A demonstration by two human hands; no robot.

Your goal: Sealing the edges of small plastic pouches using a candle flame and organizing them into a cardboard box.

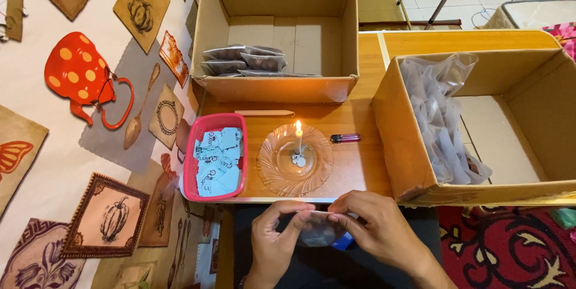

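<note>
Nearest, below the worktop (pixel 360 169) edge: left hand (pixel 273 241) and right hand (pixel 375 229), each grip pinched shut on a small clear plastic pouch (pixel 318 232) between them. Beyond, a lit candle (pixel 298 139) on a glass dish (pixel 273 166), beside a pink tray (pixel 193 145) of blue slips. Farther, two open cardboard boxes (pixel 276 88).

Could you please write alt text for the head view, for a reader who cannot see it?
Two hands, left hand and right hand, pinch a small clear plastic pouch at a low wooden table. Ahead stand a lit candle on a glass plate, a pink tray of blue paper slips, a lighter and two cardboard boxes.
</note>
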